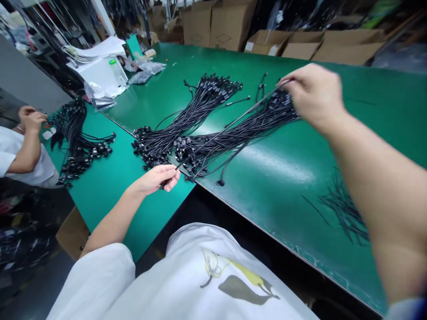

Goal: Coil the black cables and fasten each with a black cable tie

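A black cable (pixel 247 111) is stretched between my two hands above the green table. My left hand (pixel 159 178) is closed around its near end, by the table's front edge. Farther right and higher, my right hand (pixel 312 91) pinches the far end between thumb and fingers. Below the taut cable lies a bundle of black cables (pixel 240 131) with connectors at both ends. A second cable bundle (pixel 187 120) lies left of it, its connectors heaped near my left hand. What sits inside my left palm is partly hidden.
Thin black strips (pixel 345 209) lie at the right on the green table (pixel 283 164). Another person's hands (pixel 31 119) work at the left beside a further cable bundle (pixel 76 133). Cardboard boxes (pixel 230 24) line the back edge; a white box (pixel 100 73) with papers stands back left.
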`<state>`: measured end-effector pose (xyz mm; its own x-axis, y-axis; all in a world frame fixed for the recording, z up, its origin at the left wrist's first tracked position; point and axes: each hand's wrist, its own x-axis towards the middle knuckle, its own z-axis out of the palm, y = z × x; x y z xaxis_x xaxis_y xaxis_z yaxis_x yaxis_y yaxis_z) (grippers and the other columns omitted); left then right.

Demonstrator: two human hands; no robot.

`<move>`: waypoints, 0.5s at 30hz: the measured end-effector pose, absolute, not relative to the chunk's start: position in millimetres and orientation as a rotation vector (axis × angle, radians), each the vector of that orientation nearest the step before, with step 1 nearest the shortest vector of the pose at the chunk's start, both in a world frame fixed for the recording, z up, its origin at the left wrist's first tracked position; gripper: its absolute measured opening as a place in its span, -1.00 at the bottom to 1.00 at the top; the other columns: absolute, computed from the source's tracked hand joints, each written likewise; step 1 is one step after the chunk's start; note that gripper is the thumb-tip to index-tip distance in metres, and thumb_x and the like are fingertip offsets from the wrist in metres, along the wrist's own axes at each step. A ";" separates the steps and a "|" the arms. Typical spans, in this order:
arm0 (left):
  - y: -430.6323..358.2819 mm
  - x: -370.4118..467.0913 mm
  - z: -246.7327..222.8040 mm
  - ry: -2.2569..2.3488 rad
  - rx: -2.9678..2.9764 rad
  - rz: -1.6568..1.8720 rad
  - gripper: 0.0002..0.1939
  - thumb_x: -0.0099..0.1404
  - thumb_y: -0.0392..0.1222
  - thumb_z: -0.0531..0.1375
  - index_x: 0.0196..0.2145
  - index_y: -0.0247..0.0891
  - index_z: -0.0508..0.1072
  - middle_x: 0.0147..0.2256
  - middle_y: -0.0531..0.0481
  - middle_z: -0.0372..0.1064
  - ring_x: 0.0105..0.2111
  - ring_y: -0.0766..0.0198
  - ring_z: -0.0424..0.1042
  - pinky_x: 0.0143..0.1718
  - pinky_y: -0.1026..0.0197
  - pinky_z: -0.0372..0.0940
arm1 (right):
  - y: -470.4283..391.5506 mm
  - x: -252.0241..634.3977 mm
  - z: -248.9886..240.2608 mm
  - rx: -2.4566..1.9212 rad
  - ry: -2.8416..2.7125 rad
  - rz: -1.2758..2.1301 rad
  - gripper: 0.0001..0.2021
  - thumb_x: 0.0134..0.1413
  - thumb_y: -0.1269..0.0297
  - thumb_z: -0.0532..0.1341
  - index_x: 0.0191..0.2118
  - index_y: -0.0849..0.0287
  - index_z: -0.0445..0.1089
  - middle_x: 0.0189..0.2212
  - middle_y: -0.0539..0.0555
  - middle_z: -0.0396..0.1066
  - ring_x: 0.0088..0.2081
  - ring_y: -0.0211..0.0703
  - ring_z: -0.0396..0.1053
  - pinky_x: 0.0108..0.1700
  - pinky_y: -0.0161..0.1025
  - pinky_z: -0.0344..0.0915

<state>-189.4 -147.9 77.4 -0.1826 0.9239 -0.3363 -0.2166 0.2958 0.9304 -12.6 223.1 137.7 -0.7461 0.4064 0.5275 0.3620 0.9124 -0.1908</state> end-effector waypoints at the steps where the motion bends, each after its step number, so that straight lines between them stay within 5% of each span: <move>1: -148.5 -191.3 72.8 1.339 0.729 1.268 -0.70 0.26 0.02 0.21 -0.39 -0.31 0.37 -0.61 0.08 0.28 -0.64 0.42 0.24 -0.60 0.35 0.16 | 236.6 2.4 148.7 -0.577 -2.468 0.026 -0.22 0.16 -0.09 -0.24 -0.02 0.54 0.44 -0.08 0.34 0.45 0.01 0.02 0.35 -0.08 -0.14 0.19; 5: -137.1 -187.7 61.5 1.270 0.759 1.553 -0.67 0.28 0.05 0.17 -0.46 -0.27 0.30 -0.39 -0.03 0.38 -0.39 0.28 0.43 -0.34 0.22 0.37 | 230.0 57.5 152.9 -0.781 -2.583 -0.312 -0.34 0.27 0.02 -0.24 -0.10 0.39 0.49 -0.19 0.38 0.48 -0.14 -0.01 0.45 -0.31 -0.12 0.19; 8: -110.9 -165.4 57.5 1.443 0.913 1.602 -0.68 0.35 0.04 0.08 -0.39 -0.27 0.33 -0.13 -0.13 0.42 -0.11 0.14 0.46 -0.07 0.07 0.37 | 162.3 83.7 118.4 -0.845 -2.874 -0.347 -0.61 0.29 0.30 -0.01 -0.41 0.34 0.49 -0.53 0.34 0.44 -0.51 -0.13 0.41 -0.53 -0.25 0.01; 10: -89.0 -140.0 54.2 1.628 1.181 1.513 -0.69 0.38 0.03 0.04 -0.25 -0.27 0.40 -0.03 -0.16 0.40 0.01 0.11 0.40 0.09 0.02 0.27 | 106.9 92.2 96.2 -0.698 -2.992 -0.248 -0.84 0.15 0.36 0.19 -0.44 0.18 0.45 -0.54 0.13 0.45 -0.56 -0.23 0.36 -0.55 -0.32 -0.02; 13: -62.3 -96.7 48.7 1.632 1.525 1.244 -0.65 0.36 0.06 0.07 -0.16 -0.26 0.45 -0.15 -0.13 0.46 -0.09 0.15 0.42 0.07 0.07 0.26 | 54.5 93.1 89.9 -0.500 -3.022 -0.045 -0.81 0.24 0.25 0.13 -0.35 0.18 0.40 -0.46 0.10 0.46 -0.48 -0.21 0.38 -0.52 -0.30 -0.03; 15: -53.6 -76.2 47.4 1.436 1.471 1.097 -0.64 0.36 0.07 0.06 -0.21 -0.27 0.47 -0.42 -0.03 0.41 -0.38 0.27 0.40 -0.19 0.17 0.36 | 57.1 97.8 100.3 -0.549 -2.990 0.094 -0.73 0.29 0.15 0.07 -0.31 0.21 0.38 -0.40 0.13 0.46 -0.43 -0.18 0.39 -0.49 -0.30 -0.02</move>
<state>-76.2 -53.6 47.4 -0.0158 0.9983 0.0553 0.3158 -0.0475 0.9476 97.8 57.1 100.3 -0.9300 0.3571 0.0871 0.3509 0.9331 -0.0788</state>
